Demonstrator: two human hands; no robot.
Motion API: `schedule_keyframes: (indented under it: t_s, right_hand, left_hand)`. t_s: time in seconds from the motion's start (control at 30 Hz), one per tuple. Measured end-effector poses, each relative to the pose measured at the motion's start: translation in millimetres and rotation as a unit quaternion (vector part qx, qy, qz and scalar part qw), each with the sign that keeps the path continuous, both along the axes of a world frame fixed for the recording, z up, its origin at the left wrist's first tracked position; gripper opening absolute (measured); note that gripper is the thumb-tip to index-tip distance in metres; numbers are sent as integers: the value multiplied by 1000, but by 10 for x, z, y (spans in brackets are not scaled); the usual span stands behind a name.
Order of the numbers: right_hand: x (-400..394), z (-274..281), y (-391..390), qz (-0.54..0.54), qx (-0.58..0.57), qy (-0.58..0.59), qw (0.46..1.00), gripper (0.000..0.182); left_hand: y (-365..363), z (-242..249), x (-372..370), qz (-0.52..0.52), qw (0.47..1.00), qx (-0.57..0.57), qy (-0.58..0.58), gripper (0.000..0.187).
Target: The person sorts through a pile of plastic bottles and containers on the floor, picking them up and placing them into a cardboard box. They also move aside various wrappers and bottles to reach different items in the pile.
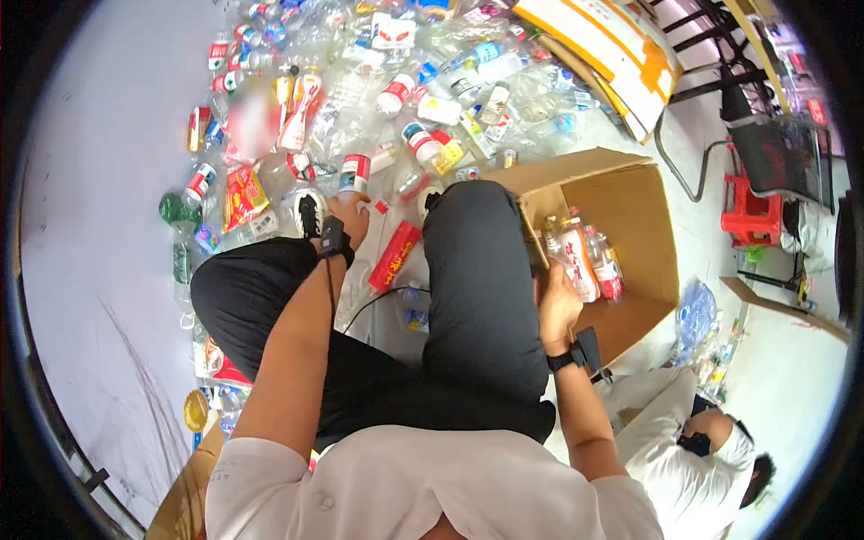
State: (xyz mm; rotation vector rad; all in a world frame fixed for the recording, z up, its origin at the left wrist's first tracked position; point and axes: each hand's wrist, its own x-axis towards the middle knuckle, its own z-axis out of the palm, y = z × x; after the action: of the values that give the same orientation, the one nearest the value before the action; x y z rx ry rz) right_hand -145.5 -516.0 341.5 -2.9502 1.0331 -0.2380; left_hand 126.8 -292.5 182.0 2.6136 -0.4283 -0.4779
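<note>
My left hand [351,219] reaches down beside my shoe, its fingers closed around the near end of a plastic bottle [355,173] with a red, white and blue label. At the near-left edge of an open cardboard box [634,207], my right hand [560,306] is closed on the box wall; some of its fingers are hidden. Inside the box, close to that thumb, a bottle with a white and orange label [578,261] leans among several others, one of them a red-labelled bottle [608,275]. A red cylindrical container [394,256] lies between my legs.
A wide heap of bottles and packaging [360,99] spreads over the floor ahead. Flattened cardboard [621,54] leans at the upper right, near a black chair [778,157] and a red stool [751,211]. Another person [693,450] sits low at the right, near a blue plastic bag [696,310].
</note>
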Motion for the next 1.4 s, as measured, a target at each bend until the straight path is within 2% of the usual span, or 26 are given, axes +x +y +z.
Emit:
schedule_keyframes:
  t_s: [0.03,0.07,0.1,0.17,0.2,0.23,0.27,0.3,0.37,0.43,0.47,0.5,0.6,0.63,0.73,0.8,0.83,0.93,0.97,1.0,1.03,1.1,1.17,1.23,1.3,1.4]
  right_hand:
    - [-39,-25,-14,1,17,23,1000,27]
    - [-52,-26,-10,-7,35,27,999,28]
    - [-44,-8,9,-15,53,31,998,30]
    - [-37,78,56,-20,57,-7,998,31]
    - [-45,93,64,1,71,-51,996,34]
    - [-50,114,71,22,83,-95,992,36]
    - [-54,173,88,1,164,-122,979,42]
    - [-50,246,105,-6,161,-131,978,42]
    - [-28,432,143,27,143,-306,941,51]
    - [-3,807,243,53,139,-337,930,56]
    - [-19,967,304,90,137,-360,918,61]
    - [-53,1054,361,73,135,-363,919,61]
    - [-119,1275,456,234,6,-202,951,71]
    - [-140,1324,463,261,-23,-171,950,72]
    - [-238,1299,329,215,14,-158,964,70]
    - [-328,1218,101,160,54,-174,970,69]
    - [-411,1125,-84,116,88,-215,966,67]
    - [-754,679,-679,-22,188,-246,951,60]
    - [-884,579,-820,-93,234,-184,950,61]
    - [-971,510,-956,-191,242,-36,951,66]
    - [-1060,372,-1054,-192,240,-37,951,66]
    - [-1205,35,-1197,-239,210,50,947,71]
    - [-1271,-185,-1278,-237,207,79,946,74]
    - [-1244,-389,-1334,-229,204,110,945,77]
    - [-1164,-614,-1390,-307,215,184,909,79]
    - [-1232,-950,-1400,-319,213,165,909,81]
  left_hand:
    - [-49,79,61,12,999,-35,-7,23]
    - [-31,-282,179,-33,983,-104,-146,24]
    - [-115,-153,229,-41,981,-110,-154,24]
    - [-277,345,281,-23,952,-248,-178,22]
    - [-326,618,287,1,952,-298,-74,23]
    - [-379,890,255,-22,937,-319,-138,23]
    - [-404,1214,191,-40,924,-372,-79,22]
    - [-396,1542,91,-60,906,-419,-18,22]
    - [-320,2133,-181,-121,893,-430,53,22]
    - [-242,2567,-477,-183,875,-428,134,21]
    - [-209,2738,-622,-277,857,-401,167,21]
    - [-187,2827,-758,-368,830,-369,200,20]
    - [-185,2901,-1073,-496,772,-313,246,18]
    - [-173,2905,-1164,-480,769,-303,293,21]
    - [-197,2875,-1223,-485,783,-279,271,38]
    - [-206,2805,-1236,-290,715,-508,382,56]
    - [-193,2800,-1158,-256,718,-548,344,64]
    - [-98,2658,-698,-78,759,-568,308,52]
    - [-26,2467,-534,-30,786,-559,263,48]
    - [50,2299,-405,19,806,-543,235,39]
    - [109,2111,-285,69,822,-526,206,32]
    - [291,1548,-105,103,838,-491,213,29]
    - [335,1400,-105,141,851,-456,219,26]
    - [295,1455,-239,146,813,-483,291,23]
    - [224,1531,-299,120,833,-470,267,22]
    - [240,1484,-311,66,860,-428,269,21]
